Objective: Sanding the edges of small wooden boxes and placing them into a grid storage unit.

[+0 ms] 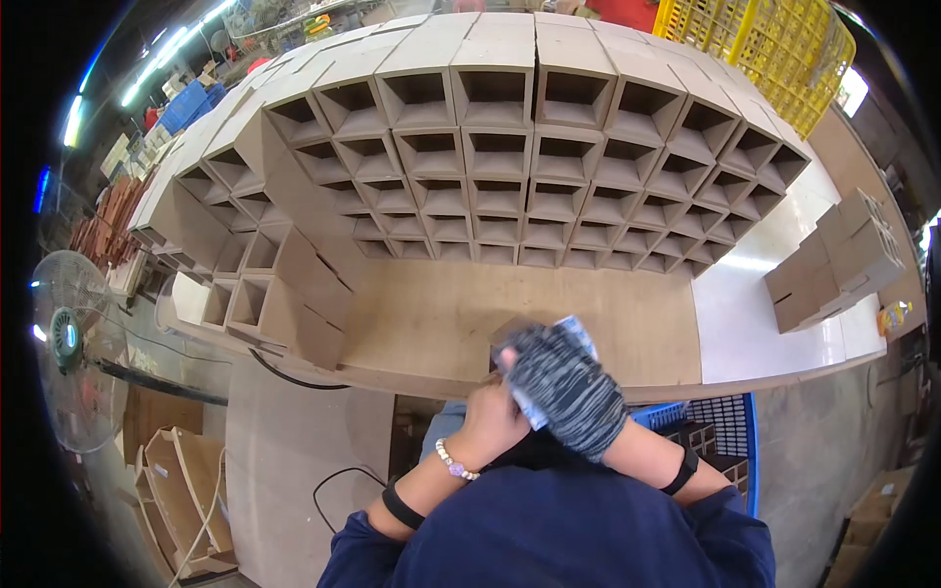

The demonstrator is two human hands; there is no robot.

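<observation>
Near the front edge of the pale brown surface, the mostly hidden brown box looks light and stiff, best held by its side walls. It lies just beyond the left hand, whose finger grip I cannot tell, and beside the right hand, its fingers curled around a white-and-blue cloth.

R hand, in dark-grey striped knit glove, holds white-&-blue sheet next to bare L hand w/ pale bead bracelet, at near edge of light-brown wooden desk. Beyond: stacked taupe sq. open-front boxes; blue plastic basket below, R side.
</observation>
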